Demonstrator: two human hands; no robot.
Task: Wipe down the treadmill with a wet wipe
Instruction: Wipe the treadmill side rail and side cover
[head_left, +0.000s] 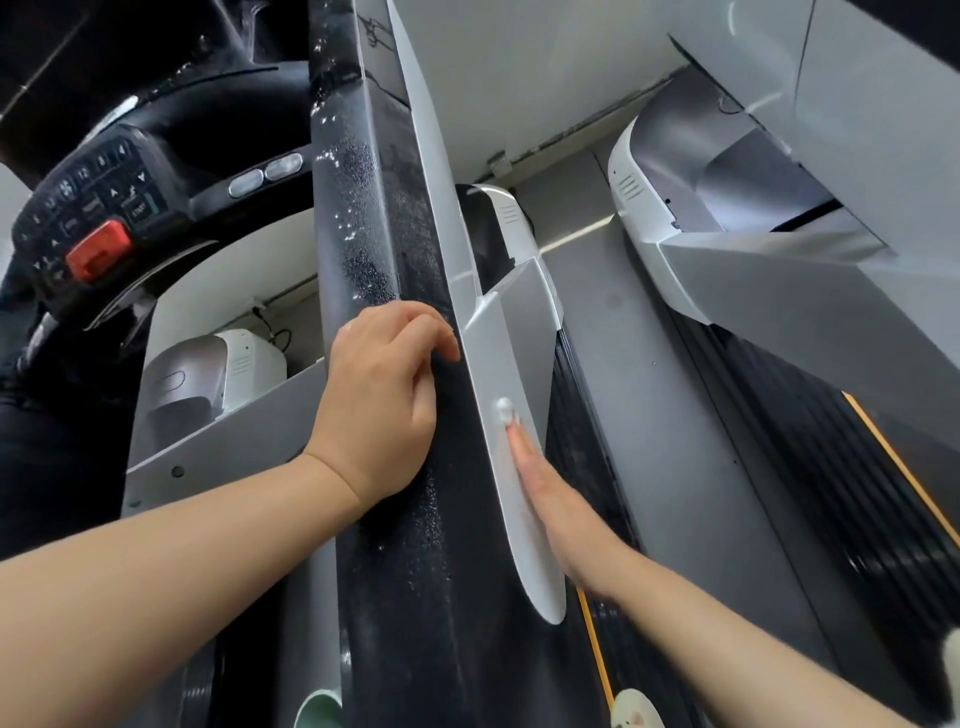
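Buttons and a red stop tab (97, 248) sit on the dark console (85, 208) at far left. Right of it, the treadmill's black upright (374, 218) runs down the middle of the view, speckled with droplets and pale smears, with a silver trim panel (511, 364) along its right edge. The left hand (376, 400) lies on the black face of the upright, fingers loosely curled over toward the trim, gripping nothing that shows. Just right of it, the right hand (558, 506) presses flat against the silver panel's outer side, fingers straight; a small pale wad (504, 410) sits at its fingertip on the panel, possibly the wipe, though too blurred to be sure. Further right lies the grey floor (649, 364), then a second treadmill (779, 291) with its dark belt (841, 467) edged in orange.
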